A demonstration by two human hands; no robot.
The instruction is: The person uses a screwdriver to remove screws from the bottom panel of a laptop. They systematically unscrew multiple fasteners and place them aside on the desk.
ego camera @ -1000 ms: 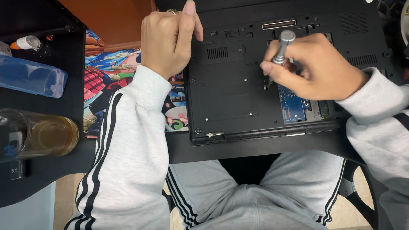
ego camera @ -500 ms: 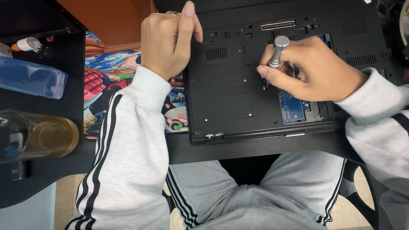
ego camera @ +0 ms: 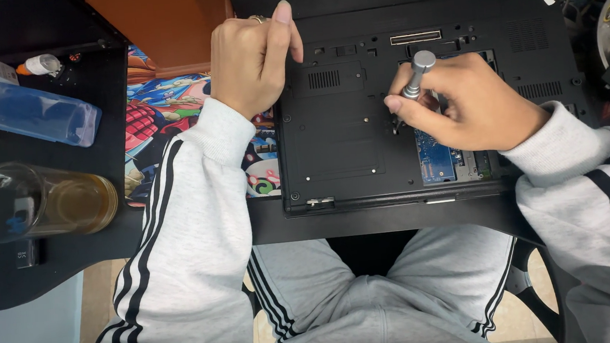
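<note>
My right hand [ego camera: 477,103] is closed around a small silver screwdriver [ego camera: 416,76]: thumb and fingers pinch the shaft, and the round cap stands free above them. The tool is tilted, its tip down on the underside of the black laptop [ego camera: 361,145], which lies upside down on the desk in front of me. The tip itself is hidden behind my fingers, so I cannot tell exactly what it touches. Just under my palm there is an open compartment — a blue circuit board [ego camera: 434,158] shows inside it.

My left hand [ego camera: 252,56] is curled into a loose fist and holds nothing. It rests on the upper left corner of the laptop, with the thumb pointing up along the edge.

The front edge of the laptop runs close to the front edge of the black desk [ego camera: 396,219], so little room is left there. Between my two hands the black bottom panel is flat and open. To the left of the laptop lies a colourful mat [ego camera: 163,117], partly under my left sleeve. Farther left, well apart from the laptop, a clear glass [ego camera: 39,207] with amber liquid lies on its side, and above it a blue plastic case [ego camera: 28,113]. At the right edge, dark clutter stands close to the laptop's side.
</note>
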